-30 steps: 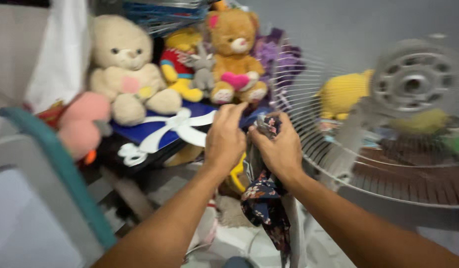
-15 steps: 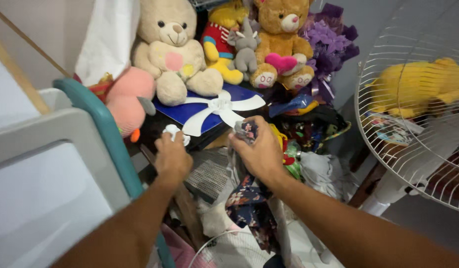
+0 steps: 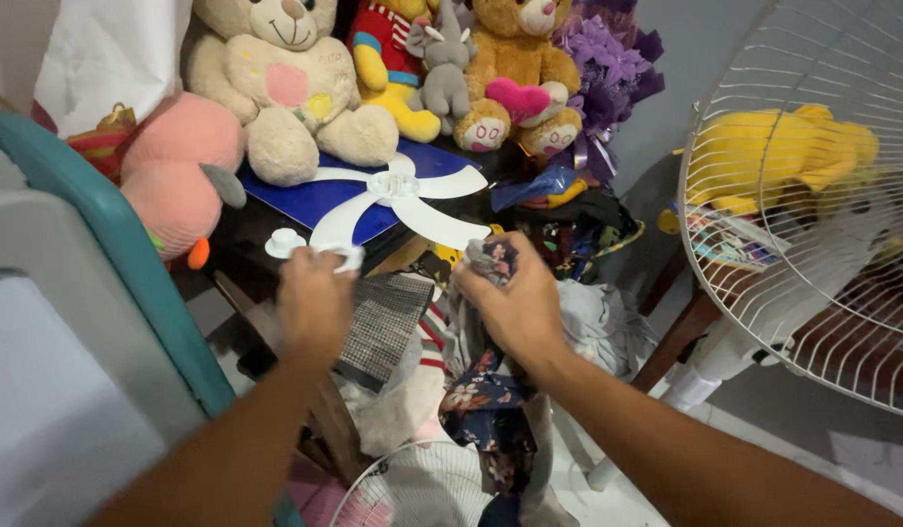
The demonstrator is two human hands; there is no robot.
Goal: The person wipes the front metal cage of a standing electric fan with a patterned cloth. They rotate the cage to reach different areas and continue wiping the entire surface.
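My left hand (image 3: 315, 303) grips a small white plastic ring nut (image 3: 340, 256) at the edge of a dark table. Another white round cap (image 3: 284, 242) lies just left of it on the table. A white fan blade (image 3: 398, 200) rests on a blue board (image 3: 315, 200) right behind. My right hand (image 3: 510, 298) is closed on a dark floral cloth (image 3: 481, 400) that hangs down from it over a heap of clothes.
Plush toys line the back: a cream bear (image 3: 285, 88), a brown bear (image 3: 520, 68), a pink toy (image 3: 173, 166). A standing fan with its white wire guard (image 3: 793, 195) is at right, with a yellow plush (image 3: 773, 156) behind it. A second guard (image 3: 422, 488) lies below. A teal-edged grey panel (image 3: 90, 322) is at left.
My left hand has left the cloth and moved left onto the white ring nut at the table edge. My right hand keeps the cloth. The camera view has shifted left.
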